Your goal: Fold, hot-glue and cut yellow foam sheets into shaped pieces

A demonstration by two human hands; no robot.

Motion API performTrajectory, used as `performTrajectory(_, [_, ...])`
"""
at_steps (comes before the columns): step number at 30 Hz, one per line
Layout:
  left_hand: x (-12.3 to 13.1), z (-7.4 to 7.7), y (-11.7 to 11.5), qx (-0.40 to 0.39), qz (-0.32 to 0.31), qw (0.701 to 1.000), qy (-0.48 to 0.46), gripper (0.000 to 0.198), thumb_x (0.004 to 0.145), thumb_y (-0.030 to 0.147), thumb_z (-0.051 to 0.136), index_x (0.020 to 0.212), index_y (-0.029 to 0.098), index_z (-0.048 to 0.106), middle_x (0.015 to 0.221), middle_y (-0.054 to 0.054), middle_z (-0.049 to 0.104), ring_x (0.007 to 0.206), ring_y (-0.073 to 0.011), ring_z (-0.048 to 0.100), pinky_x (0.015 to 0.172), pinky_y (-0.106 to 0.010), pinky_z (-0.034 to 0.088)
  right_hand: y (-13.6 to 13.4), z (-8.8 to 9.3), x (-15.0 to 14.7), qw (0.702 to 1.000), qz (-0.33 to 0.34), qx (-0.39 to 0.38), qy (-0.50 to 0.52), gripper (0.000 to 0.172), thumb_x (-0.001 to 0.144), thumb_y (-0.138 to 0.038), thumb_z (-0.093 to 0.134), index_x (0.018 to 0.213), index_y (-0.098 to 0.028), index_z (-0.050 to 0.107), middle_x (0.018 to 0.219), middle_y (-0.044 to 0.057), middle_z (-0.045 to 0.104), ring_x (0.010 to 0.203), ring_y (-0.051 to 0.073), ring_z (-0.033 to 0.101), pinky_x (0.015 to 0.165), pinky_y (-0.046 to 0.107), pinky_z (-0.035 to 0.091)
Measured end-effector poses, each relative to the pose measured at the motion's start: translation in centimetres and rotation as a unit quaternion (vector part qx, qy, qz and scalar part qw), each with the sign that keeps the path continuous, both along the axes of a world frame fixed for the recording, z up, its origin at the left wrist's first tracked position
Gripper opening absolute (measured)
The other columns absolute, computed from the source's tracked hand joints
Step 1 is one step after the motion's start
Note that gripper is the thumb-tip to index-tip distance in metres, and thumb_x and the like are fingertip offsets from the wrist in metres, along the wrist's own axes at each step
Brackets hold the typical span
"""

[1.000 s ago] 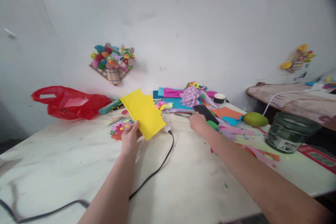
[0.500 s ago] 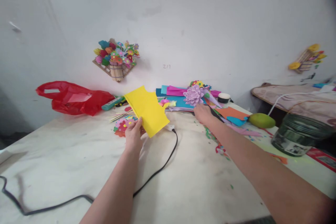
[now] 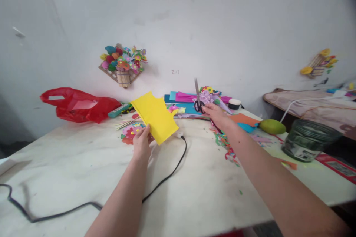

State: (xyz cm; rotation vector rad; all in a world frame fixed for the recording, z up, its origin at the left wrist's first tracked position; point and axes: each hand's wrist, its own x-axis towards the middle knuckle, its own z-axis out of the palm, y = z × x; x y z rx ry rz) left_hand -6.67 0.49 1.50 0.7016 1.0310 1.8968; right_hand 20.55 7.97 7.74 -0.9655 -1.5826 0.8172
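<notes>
My left hand [image 3: 142, 142] pinches the lower corner of a yellow paper sheet [image 3: 155, 116] and holds it up above the white table [image 3: 83, 166]. My right hand [image 3: 216, 114] is stretched far out over the table and grips a pair of scissors [image 3: 197, 98] by the black handles, blades pointing straight up. Just behind the scissors lie a stack of coloured paper sheets [image 3: 180, 98] and a purple paper flower [image 3: 206, 97].
A black cable [image 3: 164, 179] runs across the table under my left arm. A red plastic bag [image 3: 79, 104] lies at the back left, paper flower cut-outs [image 3: 130, 133] near the yellow sheet. At the right are a green fruit [image 3: 272, 126] and a dark jar [image 3: 305, 139].
My right hand has lifted the scissors from the pile of craft paper, and their blades now point up. My left hand kept the yellow sheet almost still.
</notes>
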Motion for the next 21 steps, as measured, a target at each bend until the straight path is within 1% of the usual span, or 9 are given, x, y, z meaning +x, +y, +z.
performTrajectory(2, [-0.1,-0.1,0.0,0.003,-0.004,1.0,-0.002,0.031,0.054,0.036,0.07,0.07,0.014,0.056,0.057,0.002,0.057,0.051,-0.009,0.054,0.049,-0.021,0.042,-1.0,-1.2,-1.0,0.989,0.089,-0.034,0.111,0.02,0.071,-0.038,0.056,0.07,-0.018,0.049,0.072,-0.001,0.053,0.072,0.012,0.052,0.067,0.027,0.044])
performTrajectory(5, [-0.2,-0.3,0.0,0.003,-0.005,1.0,-0.001,0.03,0.055,0.035,0.069,0.072,0.014,0.056,0.058,0.002,0.057,0.051,-0.0092,0.054,0.049,-0.021,0.042,-2.5,-2.4,-2.7,0.968,0.152,-0.065,0.191,0.022,0.066,-0.036,0.062,0.067,-0.017,0.05,0.071,0.0,0.052,0.069,0.011,0.051,0.061,0.024,0.044])
performTrajectory(7, [-0.3,-0.4,0.1,0.005,-0.009,1.0,0.002,0.028,0.056,0.034,0.068,0.072,0.015,0.056,0.058,0.003,0.058,0.05,-0.0088,0.054,0.048,-0.02,0.042,-3.2,-2.8,-3.5,0.956,0.188,-0.084,0.207,0.021,0.067,-0.035,0.061,0.07,-0.017,0.05,0.074,0.001,0.054,0.067,0.011,0.05,0.05,0.021,0.041])
performTrajectory(9, [-0.2,-0.3,0.1,0.008,-0.011,1.0,0.002,0.026,0.057,0.033,0.067,0.072,0.015,0.055,0.057,0.003,0.058,0.05,-0.0086,0.054,0.048,-0.02,0.042,-3.8,-3.0,-4.1,0.946,0.226,-0.105,0.207,0.018,0.071,-0.034,0.057,0.073,-0.018,0.05,0.079,0.003,0.057,0.067,0.012,0.051,0.041,0.018,0.034])
performTrajectory(11, [-0.1,-0.2,0.1,0.01,-0.007,1.0,-0.001,0.023,0.058,0.031,0.066,0.071,0.015,0.054,0.057,0.003,0.058,0.05,-0.0089,0.054,0.048,-0.021,0.043,-4.2,-3.1,-4.6,0.935,0.259,-0.121,0.208,0.015,0.073,-0.031,0.054,0.078,-0.018,0.049,0.083,0.004,0.059,0.068,0.012,0.053,0.038,0.017,0.031])
performTrajectory(13, [0.0,-0.1,0.1,0.008,0.0,1.0,-0.007,0.021,0.059,0.029,0.065,0.07,0.015,0.054,0.058,0.003,0.058,0.05,-0.0091,0.055,0.049,-0.021,0.043,-4.6,-3.2,-4.9,0.925,0.286,-0.135,0.212,0.015,0.073,-0.029,0.053,0.082,-0.019,0.048,0.084,0.004,0.059,0.07,0.014,0.055,0.04,0.018,0.035])
performTrajectory(15, [0.1,0.0,0.0,0.007,0.006,1.0,-0.012,0.019,0.06,0.027,0.064,0.07,0.015,0.053,0.06,0.002,0.059,0.05,-0.0092,0.055,0.049,-0.022,0.043,-4.9,-3.3,-5.2,0.917,0.301,-0.148,0.216,0.015,0.072,-0.028,0.052,0.083,-0.02,0.046,0.084,0.003,0.059,0.069,0.015,0.056,0.04,0.019,0.037])
performTrajectory(16, [0.1,0.0,0.0,0.007,0.007,1.0,-0.014,0.018,0.06,0.026,0.064,0.07,0.015,0.053,0.061,0.002,0.059,0.051,-0.0092,0.055,0.05,-0.022,0.044,-5.1,-3.4,-5.3,0.915,0.3,-0.156,0.219,0.015,0.071,-0.027,0.052,0.083,-0.019,0.046,0.084,0.004,0.059,0.068,0.015,0.056,0.038,0.019,0.036])
performTrajectory(21, [0.1,0.1,0.0,0.004,0.008,1.0,-0.012,0.018,0.061,0.025,0.063,0.072,0.015,0.053,0.065,0.001,0.061,0.054,-0.01,0.057,0.052,-0.022,0.045,-5.7,-3.8,-6.1,0.917,0.253,-0.175,0.254,0.017,0.068,-0.021,0.049,0.084,-0.018,0.046,0.078,0.004,0.06,0.056,0.01,0.051,0.035,0.016,0.024])
